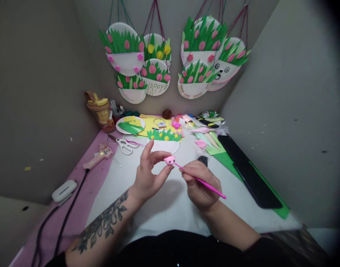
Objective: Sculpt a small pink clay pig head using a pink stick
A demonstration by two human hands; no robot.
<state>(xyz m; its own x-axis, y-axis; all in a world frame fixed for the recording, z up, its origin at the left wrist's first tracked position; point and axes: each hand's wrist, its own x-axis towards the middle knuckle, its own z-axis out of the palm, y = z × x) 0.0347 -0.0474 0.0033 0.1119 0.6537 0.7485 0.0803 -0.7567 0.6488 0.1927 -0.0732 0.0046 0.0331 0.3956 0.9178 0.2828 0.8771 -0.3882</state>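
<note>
A small pink animal head (pixel 170 160) with dark eyes and little ears is held between the thumb and index finger of my left hand (pixel 150 171), above the white-covered table. My right hand (pixel 201 182) grips a thin magenta tool (pixel 210 188) like a pen, and the tool's tip points at the right side of the pink head; whether it touches cannot be told. Just beyond my left hand lies a white paper-plate piece (pixel 166 145) with green paper grass and yellow flowers.
White scissors (pixel 126 145), a pink glue gun (pixel 99 156) and a white case (pixel 64 191) lie left. A cup (pixel 103 115) stands at the back left. A black flat object (pixel 250 174) lies right. Paper-plate decorations (pixel 125 63) hang on the back wall.
</note>
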